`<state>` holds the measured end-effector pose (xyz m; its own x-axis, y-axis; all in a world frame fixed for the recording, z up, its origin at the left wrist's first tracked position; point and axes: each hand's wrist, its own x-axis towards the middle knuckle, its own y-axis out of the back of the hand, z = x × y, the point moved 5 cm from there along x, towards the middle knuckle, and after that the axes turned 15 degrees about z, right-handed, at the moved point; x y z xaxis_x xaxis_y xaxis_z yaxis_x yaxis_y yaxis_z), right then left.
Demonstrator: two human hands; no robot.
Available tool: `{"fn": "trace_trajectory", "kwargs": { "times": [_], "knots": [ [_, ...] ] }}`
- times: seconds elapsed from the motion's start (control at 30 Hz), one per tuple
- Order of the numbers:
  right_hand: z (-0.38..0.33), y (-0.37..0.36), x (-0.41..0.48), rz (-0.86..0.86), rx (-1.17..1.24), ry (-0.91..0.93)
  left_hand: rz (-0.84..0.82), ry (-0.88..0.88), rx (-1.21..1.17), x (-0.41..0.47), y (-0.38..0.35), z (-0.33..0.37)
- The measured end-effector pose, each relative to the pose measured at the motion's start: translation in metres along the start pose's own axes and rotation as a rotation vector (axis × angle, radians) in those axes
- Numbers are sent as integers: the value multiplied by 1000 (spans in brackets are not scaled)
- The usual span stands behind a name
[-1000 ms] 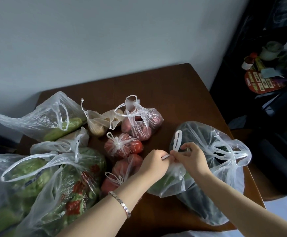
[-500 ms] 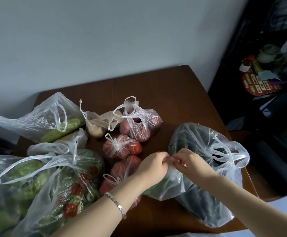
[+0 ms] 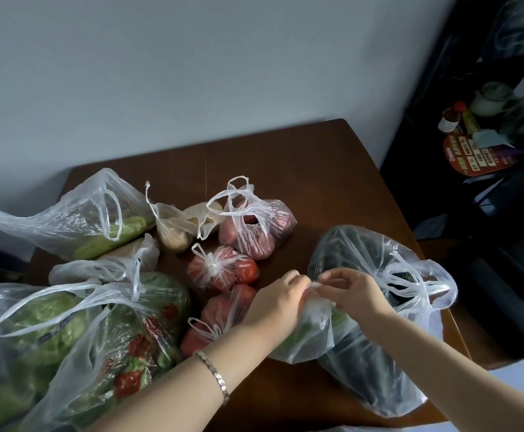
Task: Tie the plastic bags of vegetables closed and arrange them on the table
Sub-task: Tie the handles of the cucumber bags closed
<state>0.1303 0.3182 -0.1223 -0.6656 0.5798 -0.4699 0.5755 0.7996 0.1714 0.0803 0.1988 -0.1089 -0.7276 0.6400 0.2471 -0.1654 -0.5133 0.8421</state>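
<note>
My left hand [image 3: 277, 304] and my right hand [image 3: 352, 293] meet over a small clear bag of green vegetables [image 3: 307, 336] near the table's front. Both pinch its bunched handles between their fingertips. Just right of it lies a big tied bag of dark vegetables [image 3: 376, 363]. Behind my left hand sit three bags of tomatoes: a knotted one [image 3: 221, 269], one under my wrist [image 3: 223, 313], and one with loose handles [image 3: 254, 229]. A small bag of potatoes [image 3: 174, 227] lies further back.
The brown wooden table [image 3: 310, 169] stands against a pale wall. Large bags of leafy greens [image 3: 76, 332] and a bag of green vegetables [image 3: 76, 219] crowd its left side. A dark shelf [image 3: 485, 145] with bottles stands to the right.
The white handle loop that stood up between my hands has been pulled down into the bunch. My hands have drawn closer together on the small bag's handles.
</note>
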Motion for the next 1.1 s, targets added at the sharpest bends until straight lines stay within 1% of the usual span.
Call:
{"fn": "trace_trajectory", "kwargs": {
  "times": [0.07,0.1,0.2,0.23,0.3,0.33,0.37,0.4,0.43,0.5,0.53,0.6,0.7,0.73,0.8,0.83,0.9,1.1],
  "knots": [
    [3,-1,0,-72,7,-118,-31,-48,20,-4,-3,1],
    [2,-1,0,-86,-22,-129,-23,-61,26,-6,-5,1],
    [-2,0,1,-93,-106,-99,18,-26,-21,-8,-6,-3],
    [-2,-2,0,-148,-65,-141,33,-22,-42,-7,-6,-4],
    [0,-8,-5,-305,106,-297,62,-20,-70,-5,-4,-6],
    [0,-9,-7,-360,175,-345,85,-5,-85,-4,-1,-7],
    [-1,-9,-8,-388,201,-343,85,41,-125,-3,0,-9],
    [-4,-8,-8,-383,181,-290,56,135,-203,-1,0,-11],
    [-6,-7,-7,-342,103,-174,3,268,-311,1,-1,-13],
    [-13,-2,-3,-184,-114,160,-79,528,-538,5,-3,-15],
    [-18,-1,-3,-127,-189,308,-102,609,-600,6,-4,-14],
    [-20,-3,-4,-99,-318,526,-136,683,-640,8,-5,-13],
    [-22,-6,-4,-63,-542,770,-170,692,-612,8,-4,-15],
    [-23,-5,-4,-28,-608,849,-155,706,-604,9,-4,-15],
    [-26,-8,-7,-2,-717,1016,-62,757,-608,10,-2,-18],
    [-27,-11,-9,-28,-729,1068,-12,779,-605,11,-2,-19],
    [-26,-17,-11,-116,-709,1074,47,795,-578,12,-2,-19],
    [-18,-10,-25,-222,-581,1049,64,746,-405,12,-1,-37]
  ]
}}
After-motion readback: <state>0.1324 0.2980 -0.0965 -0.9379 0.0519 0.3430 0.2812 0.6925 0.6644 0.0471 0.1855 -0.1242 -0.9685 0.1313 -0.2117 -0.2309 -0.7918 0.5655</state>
